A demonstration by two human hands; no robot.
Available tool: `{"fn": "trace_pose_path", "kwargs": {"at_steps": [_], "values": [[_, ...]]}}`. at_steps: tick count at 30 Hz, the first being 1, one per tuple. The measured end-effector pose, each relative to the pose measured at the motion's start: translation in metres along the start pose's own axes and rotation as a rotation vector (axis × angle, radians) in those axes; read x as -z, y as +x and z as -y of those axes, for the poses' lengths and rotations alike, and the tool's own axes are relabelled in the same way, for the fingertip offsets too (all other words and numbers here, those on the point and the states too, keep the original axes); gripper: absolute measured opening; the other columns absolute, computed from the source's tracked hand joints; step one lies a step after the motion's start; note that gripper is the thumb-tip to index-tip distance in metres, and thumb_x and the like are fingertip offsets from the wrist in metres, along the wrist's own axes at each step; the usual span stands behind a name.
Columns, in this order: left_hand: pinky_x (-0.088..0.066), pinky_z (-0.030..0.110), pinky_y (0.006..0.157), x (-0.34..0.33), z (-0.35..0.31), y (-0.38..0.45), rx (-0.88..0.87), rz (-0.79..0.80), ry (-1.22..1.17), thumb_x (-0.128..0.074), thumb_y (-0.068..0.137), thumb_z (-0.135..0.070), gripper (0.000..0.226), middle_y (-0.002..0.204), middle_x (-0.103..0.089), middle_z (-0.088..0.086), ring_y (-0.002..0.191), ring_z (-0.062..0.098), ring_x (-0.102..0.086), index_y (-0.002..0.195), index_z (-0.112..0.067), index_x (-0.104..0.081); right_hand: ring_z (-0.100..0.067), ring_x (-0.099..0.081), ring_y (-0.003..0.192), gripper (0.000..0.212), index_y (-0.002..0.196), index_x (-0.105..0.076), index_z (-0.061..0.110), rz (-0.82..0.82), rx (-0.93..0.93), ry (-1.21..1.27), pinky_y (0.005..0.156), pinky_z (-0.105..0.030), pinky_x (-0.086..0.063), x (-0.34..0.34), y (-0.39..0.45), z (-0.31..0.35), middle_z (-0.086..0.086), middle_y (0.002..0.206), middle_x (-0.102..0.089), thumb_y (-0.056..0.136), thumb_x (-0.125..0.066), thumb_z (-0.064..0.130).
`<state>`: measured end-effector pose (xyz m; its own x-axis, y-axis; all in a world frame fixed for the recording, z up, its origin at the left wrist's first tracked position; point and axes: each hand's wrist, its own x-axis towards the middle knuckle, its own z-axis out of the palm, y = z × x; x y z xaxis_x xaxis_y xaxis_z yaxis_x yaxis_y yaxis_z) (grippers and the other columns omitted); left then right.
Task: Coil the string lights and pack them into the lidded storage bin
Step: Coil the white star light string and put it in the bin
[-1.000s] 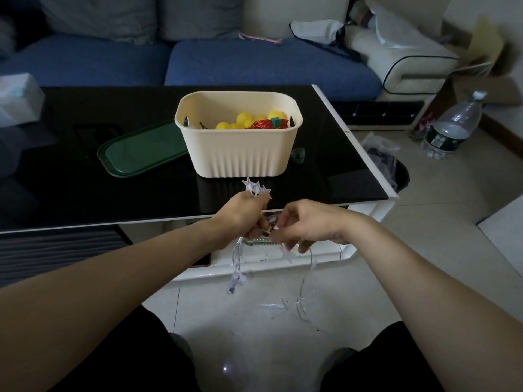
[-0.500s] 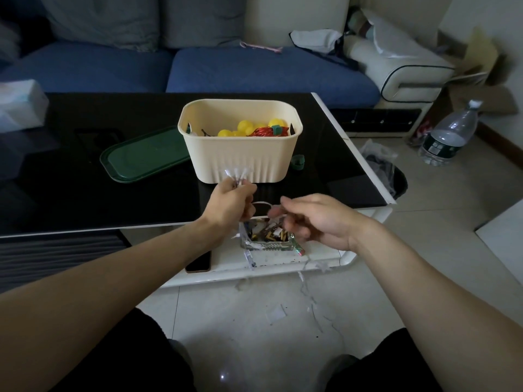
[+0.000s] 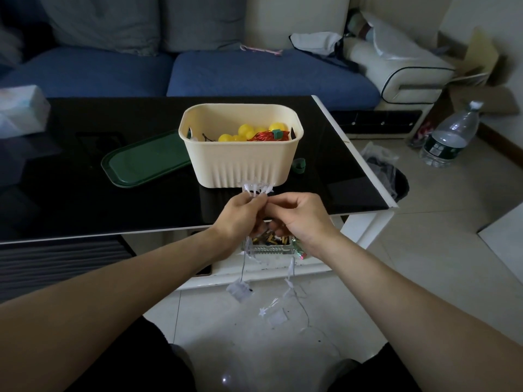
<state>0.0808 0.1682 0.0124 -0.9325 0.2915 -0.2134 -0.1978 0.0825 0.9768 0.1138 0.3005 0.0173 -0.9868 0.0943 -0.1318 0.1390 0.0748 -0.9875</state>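
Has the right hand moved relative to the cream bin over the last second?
Yes. The right hand has moved up toward the cream bin and closed in on the left hand, now touching it at the star string lights.

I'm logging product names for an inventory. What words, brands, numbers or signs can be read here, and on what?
No text can be read in this picture.
Water bottle: dark label, print too small and blurred to read.
Tissue pack: faint markings, blurred.
Cream storage bin, green lid, string lights: no lettering visible.
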Motion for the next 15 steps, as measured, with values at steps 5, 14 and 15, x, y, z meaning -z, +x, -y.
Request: {"fn": "trace_pose_path", "kwargs": {"at_steps": [5, 14, 15], "values": [[-0.034, 0.021, 0.040, 0.003, -0.002, -0.002, -0.053, -0.041, -0.007, -0.051, 0.101, -0.012, 0.020, 0.055, -0.049, 0.005, 0.043, 0.014, -0.043, 0.084, -0.003, -0.055, -0.016, -0.066, 0.054, 0.011, 0.092, -0.071, 0.008, -0.032, 0.033, -0.129, 0.052, -0.029, -0.053, 0.002, 0.005, -0.002, -0.010, 0.072, -0.072, 0.087, -0.078, 0.013], [-0.052, 0.032, 0.064, 0.017, -0.010, 0.001, -0.146, -0.216, -0.087, -0.033, 0.107, -0.016, 0.031, 0.075, -0.063, 0.012, 0.066, 0.024, -0.063, 0.086, -0.004, -0.051, -0.009, -0.063, 0.073, 0.016, 0.077, -0.071, 0.022, 0.241, 0.043, -0.553, 0.073, -0.031, -0.052, 0.022, 0.009, -0.006, -0.003, 0.082, -0.073, 0.076, -0.087, 0.026], [-0.056, 0.036, 0.071, 0.019, -0.011, 0.001, -0.146, -0.200, -0.127, -0.030, 0.108, -0.015, 0.031, 0.080, -0.067, 0.013, 0.073, 0.028, -0.068, 0.088, -0.004, -0.051, -0.013, -0.063, 0.078, 0.017, 0.077, -0.069, 0.023, 0.273, 0.011, -0.609, 0.075, -0.034, -0.053, 0.024, 0.010, -0.009, -0.006, 0.089, -0.072, 0.077, -0.086, 0.021]]}}
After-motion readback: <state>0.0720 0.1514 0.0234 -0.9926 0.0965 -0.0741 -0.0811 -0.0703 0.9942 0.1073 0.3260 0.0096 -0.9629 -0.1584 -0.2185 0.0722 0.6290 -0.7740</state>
